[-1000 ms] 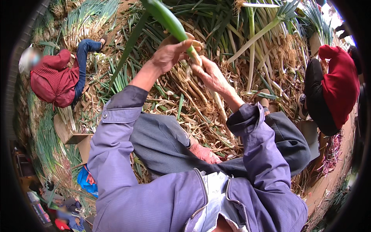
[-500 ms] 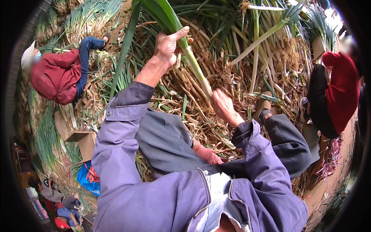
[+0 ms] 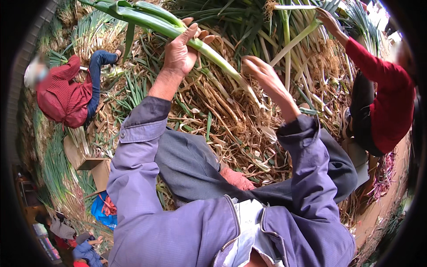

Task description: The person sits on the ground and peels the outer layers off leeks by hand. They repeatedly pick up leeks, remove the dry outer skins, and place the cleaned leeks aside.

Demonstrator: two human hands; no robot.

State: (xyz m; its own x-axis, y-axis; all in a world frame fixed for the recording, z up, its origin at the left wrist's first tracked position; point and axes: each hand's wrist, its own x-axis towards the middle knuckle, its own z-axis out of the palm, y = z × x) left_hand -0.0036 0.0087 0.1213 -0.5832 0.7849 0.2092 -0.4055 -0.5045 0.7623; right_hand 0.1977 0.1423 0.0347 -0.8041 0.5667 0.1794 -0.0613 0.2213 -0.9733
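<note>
Green onion [image 3: 218,59] in left hand [image 3: 181,54] — slanted, right hand [image 3: 266,75] nearby

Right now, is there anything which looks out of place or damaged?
One pale stalk at the upper right looks odd: it is crosswise, roots to the left, while most nearby stalks run steeply downward. Dry leaves lie scattered. The leek in the left hand shows no clear damage.

Bright light [image 3: 377,17] glares upper right; brown floor [image 3: 376,213] shows at lower right
</note>
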